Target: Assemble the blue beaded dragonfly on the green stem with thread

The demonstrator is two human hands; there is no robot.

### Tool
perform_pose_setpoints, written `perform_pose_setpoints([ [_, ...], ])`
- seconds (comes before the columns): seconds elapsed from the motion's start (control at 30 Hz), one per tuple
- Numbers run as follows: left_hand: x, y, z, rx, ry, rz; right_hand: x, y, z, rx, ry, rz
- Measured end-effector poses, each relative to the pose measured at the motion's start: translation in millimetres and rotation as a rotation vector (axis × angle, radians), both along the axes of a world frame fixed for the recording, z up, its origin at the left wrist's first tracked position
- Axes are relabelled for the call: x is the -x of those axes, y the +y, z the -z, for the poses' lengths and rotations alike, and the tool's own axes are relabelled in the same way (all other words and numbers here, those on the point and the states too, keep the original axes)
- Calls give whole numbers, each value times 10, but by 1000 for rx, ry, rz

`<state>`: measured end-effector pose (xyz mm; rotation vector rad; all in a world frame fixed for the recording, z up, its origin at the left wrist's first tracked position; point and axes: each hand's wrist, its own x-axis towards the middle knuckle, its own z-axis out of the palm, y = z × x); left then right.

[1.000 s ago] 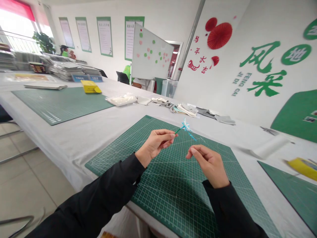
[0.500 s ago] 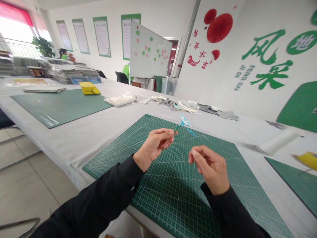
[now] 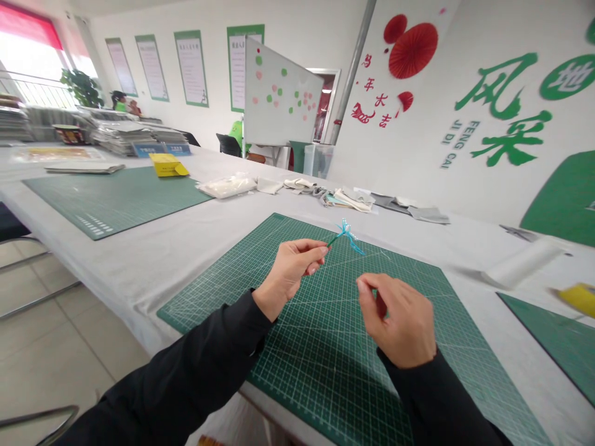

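My left hand (image 3: 297, 266) pinches the green stem of a small beaded flower (image 3: 344, 231) with light blue and white sprays, held tilted above the far part of a green cutting mat (image 3: 320, 347). To the right, my right hand (image 3: 397, 319) is closed, thumb against the bent forefinger. Whatever it may pinch is too thin or hidden to make out. The two hands are apart, both above the mat.
Beyond the mat lie a plastic bag (image 3: 227, 186) and cloth pieces (image 3: 356, 199). A second mat (image 3: 116, 198) with a yellow box (image 3: 168, 165) is at left. A white roll (image 3: 523, 263) and yellow object (image 3: 579, 300) lie right. A person (image 3: 121, 104) is far off.
The flower has turned in my left fingers, its sprays now pointing differently. My right hand has shifted slightly right and rolled, with its back more towards the camera.
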<state>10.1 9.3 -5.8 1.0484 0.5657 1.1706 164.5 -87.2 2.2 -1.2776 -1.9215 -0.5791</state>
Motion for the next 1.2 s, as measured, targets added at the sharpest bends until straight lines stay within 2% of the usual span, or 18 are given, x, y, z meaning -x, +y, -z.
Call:
perform_pose_setpoints([
  [0.17, -15, -45, -44, -46, 98, -19, -91, -8, -196, -210, -379, 21],
  [0.37, 5, -49, -68, -22, 250, 20, -217, 50, -419, -192, -600, 66],
  [0.6, 51, -28, -53, -101, 488, 62, -236, 102, -478, -123, -629, 103],
  [0.77, 64, -30, -60, -101, 533, 126, -210, 72, -497, -84, -622, 115],
  [0.97, 62, -65, -86, -120, 626, 193, -134, 56, -526, -118, -640, 32],
  [1.2, 81, -110, -127, -224, 745, 349, -157, 73, -497, -137, -634, -8],
])
